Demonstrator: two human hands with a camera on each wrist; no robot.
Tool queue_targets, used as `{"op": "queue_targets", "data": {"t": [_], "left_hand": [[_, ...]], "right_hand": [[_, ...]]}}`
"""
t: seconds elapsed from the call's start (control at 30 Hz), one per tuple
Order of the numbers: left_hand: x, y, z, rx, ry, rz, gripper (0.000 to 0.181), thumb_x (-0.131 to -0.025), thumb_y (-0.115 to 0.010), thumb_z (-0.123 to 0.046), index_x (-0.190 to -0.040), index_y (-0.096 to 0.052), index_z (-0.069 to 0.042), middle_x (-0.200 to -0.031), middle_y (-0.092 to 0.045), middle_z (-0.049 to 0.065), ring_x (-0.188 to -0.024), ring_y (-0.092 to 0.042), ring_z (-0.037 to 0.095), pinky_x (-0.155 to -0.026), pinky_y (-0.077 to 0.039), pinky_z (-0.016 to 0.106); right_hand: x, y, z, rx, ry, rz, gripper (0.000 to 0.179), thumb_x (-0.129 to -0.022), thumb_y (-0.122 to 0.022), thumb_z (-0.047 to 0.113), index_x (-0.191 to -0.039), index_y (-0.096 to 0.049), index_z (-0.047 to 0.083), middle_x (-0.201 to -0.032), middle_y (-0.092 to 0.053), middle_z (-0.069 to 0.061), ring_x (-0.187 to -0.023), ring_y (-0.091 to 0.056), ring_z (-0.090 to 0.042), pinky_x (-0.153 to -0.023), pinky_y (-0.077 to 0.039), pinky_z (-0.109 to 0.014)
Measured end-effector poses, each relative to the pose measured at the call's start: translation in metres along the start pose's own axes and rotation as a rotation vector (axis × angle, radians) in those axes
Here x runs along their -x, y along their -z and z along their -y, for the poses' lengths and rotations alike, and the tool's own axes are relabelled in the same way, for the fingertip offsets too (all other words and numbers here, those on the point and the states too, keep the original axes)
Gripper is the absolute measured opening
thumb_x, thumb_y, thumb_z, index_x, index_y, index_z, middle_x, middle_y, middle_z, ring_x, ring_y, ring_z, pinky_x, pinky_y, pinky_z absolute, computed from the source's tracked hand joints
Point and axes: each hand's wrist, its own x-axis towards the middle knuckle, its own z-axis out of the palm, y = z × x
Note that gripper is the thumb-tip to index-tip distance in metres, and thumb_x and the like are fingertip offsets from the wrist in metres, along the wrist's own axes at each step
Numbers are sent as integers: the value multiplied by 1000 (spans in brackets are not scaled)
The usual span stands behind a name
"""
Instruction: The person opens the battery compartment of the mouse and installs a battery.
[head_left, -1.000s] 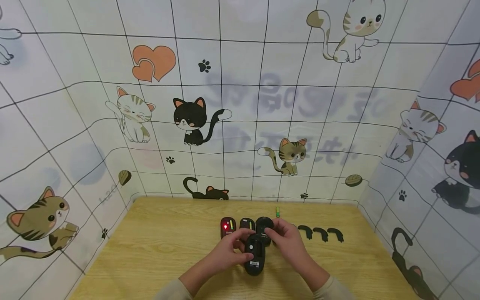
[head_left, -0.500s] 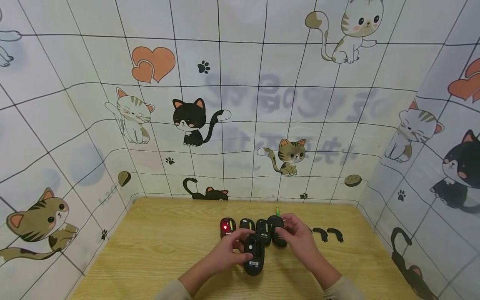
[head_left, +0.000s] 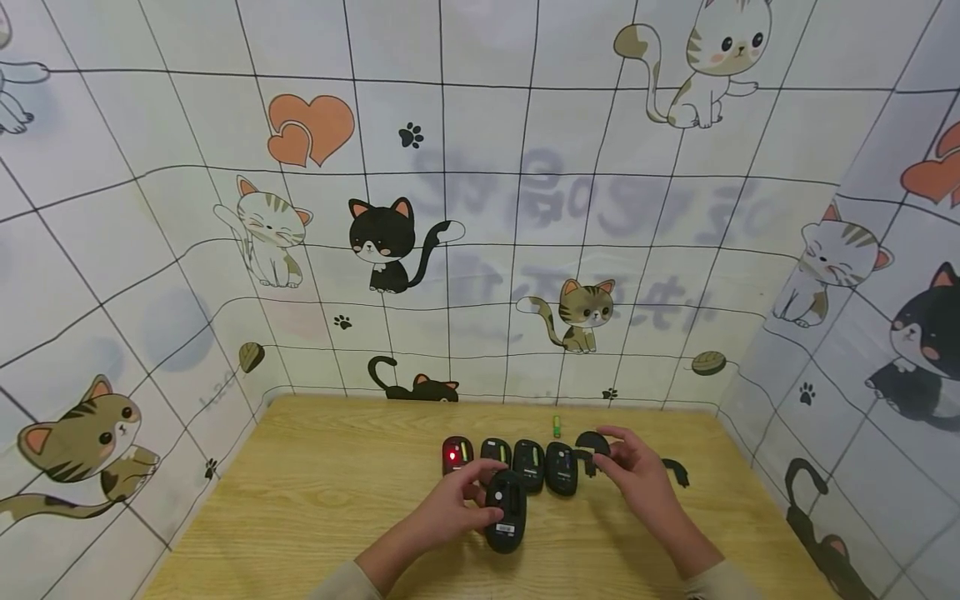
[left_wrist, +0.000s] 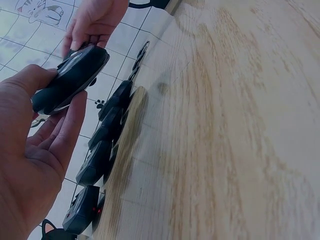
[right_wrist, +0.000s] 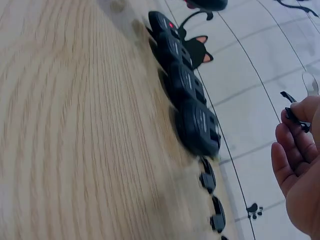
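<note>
My left hand (head_left: 467, 508) grips a black computer mouse (head_left: 506, 512), its underside with a white label and a dark recess facing up. In the left wrist view this mouse (left_wrist: 72, 80) is between thumb and fingers, above the table. My right hand (head_left: 637, 471) pinches a thin black battery cover (head_left: 594, 443), right of the row of mice. Held clear of the table, the cover (right_wrist: 298, 120) also shows in the right wrist view. Below it lies another black cover (head_left: 585, 457); my right hand partly hides the covers there.
Several mice lie bottom up in a row; the leftmost mouse (head_left: 457, 455) glows red, the rightmost mouse (head_left: 562, 469) is dark. A green-yellow battery (head_left: 557, 427) lies behind them. Another cover (head_left: 677, 472) lies right. A cat-patterned sheet (head_left: 480, 208) rises behind the wooden table (head_left: 337, 467).
My right hand has carried the cover rightward, from above the third mouse past the fourth to the loose covers. My left hand and its mouse have hardly moved.
</note>
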Motion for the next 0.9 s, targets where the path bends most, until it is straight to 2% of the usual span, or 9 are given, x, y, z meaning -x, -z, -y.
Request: {"op": "queue_targets", "data": {"t": [0.2, 0.33, 0.57, 0.67, 0.9], "left_hand": [[1, 1, 0, -5, 14, -9, 58, -96, -85, -4, -147, -66, -26, -121, -65, 6, -94, -69, 22, -70, -65, 32], [1, 2, 0, -11, 22, -14, 58, -97, -85, -4, -147, -66, -26, -122, -65, 6, -93, -68, 22, -70, -64, 31], [1, 3, 4, -33, 15, -21, 58, -96, -86, -6, -146, -66, -29, -121, -66, 5, -91, -69, 20, -69, -63, 30], [1, 3, 4, -35, 13, -17, 58, -96, -85, -5, -146, -66, -28, -121, -65, 5, -91, -69, 19, -70, -63, 30], [1, 5, 4, -34, 15, -20, 58, -96, -85, -5, -147, -66, -27, -121, -65, 6, -92, -70, 19, -70, -63, 30]], "right_hand": [[1, 27, -16, 65, -32, -50, 42, -106, -77, 12, -146, -65, 7, -98, -75, -15, -78, -63, -20, -64, -48, -27], [0, 48, -34, 121, -42, -79, 41, -107, -76, 14, -146, -64, 8, -98, -75, -17, -73, -58, -18, -59, -46, -29], [-6, 89, -69, 255, -85, -55, 46, -106, -78, 18, -148, -61, 5, -94, -74, -14, -75, -65, -22, -62, -52, -29], [-8, 104, -82, 306, -109, -49, 49, -107, -78, 18, -149, -59, 3, -95, -74, -11, -68, -58, -18, -57, -47, -31], [-10, 129, -99, 315, -190, -83, 51, -107, -77, 20, -150, -60, -1, -98, -76, -9, -78, -67, -15, -61, -53, -30]]}}
